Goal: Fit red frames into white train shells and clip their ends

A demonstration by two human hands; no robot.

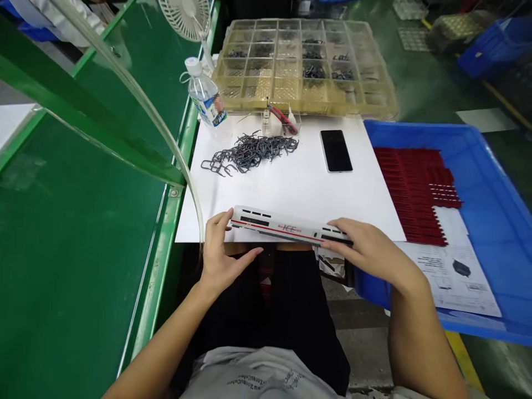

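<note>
A white model train car [286, 226] with a red stripe and dark windows lies across the front edge of the white sheet, slightly tilted. My right hand [363, 244] grips its right end between thumb and fingers. My left hand [222, 252] is at its left end; the fingertips touch the end of the car while the thumb stretches out below it, apart from it. Beyond the car, a pile of dark wire-like parts [253, 152] rests on the white sheet [282, 188].
A black phone [336, 151], a bottle [206, 97] and a small clear box [280, 123] stand behind. Further back is a compartment tray [307, 102]. At right, a blue bin [494, 238] holds red parts [411, 188]. A clear tube [166, 133] crosses at left.
</note>
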